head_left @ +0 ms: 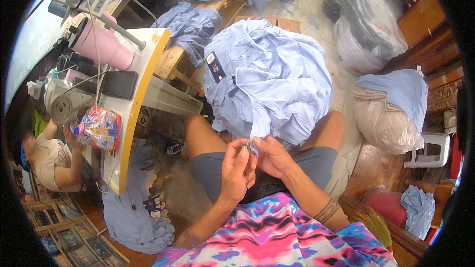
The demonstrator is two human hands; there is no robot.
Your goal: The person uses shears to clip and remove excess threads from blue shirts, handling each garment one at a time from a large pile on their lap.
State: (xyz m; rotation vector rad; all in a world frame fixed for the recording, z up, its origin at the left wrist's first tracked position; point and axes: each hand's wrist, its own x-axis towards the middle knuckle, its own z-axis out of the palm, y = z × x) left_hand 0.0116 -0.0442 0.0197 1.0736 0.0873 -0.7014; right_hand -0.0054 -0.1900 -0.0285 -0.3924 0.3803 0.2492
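A light blue shirt [277,74] lies on top of a large rounded heap of the same cloth in front of my knees. Its narrow end, perhaps a cuff [260,127], hangs toward me. My right hand [273,157] pinches the tip of this strip between thumb and fingers. Right beside it, my left hand [236,169] is closed, thumb against forefinger, at the strip's edge. Something small and thin shows at its fingertips, too small to name. A dark cardboard tag [215,67] rests on the heap's left side.
At left stands a white table [148,49] with a pink tumbler [101,44], a phone [119,85] and a sewing machine [62,109]. Another person [57,163] sits behind it. Blue garments [133,222] lie below. Stuffed plastic bags [368,24] and a white stool [429,149] are at right.
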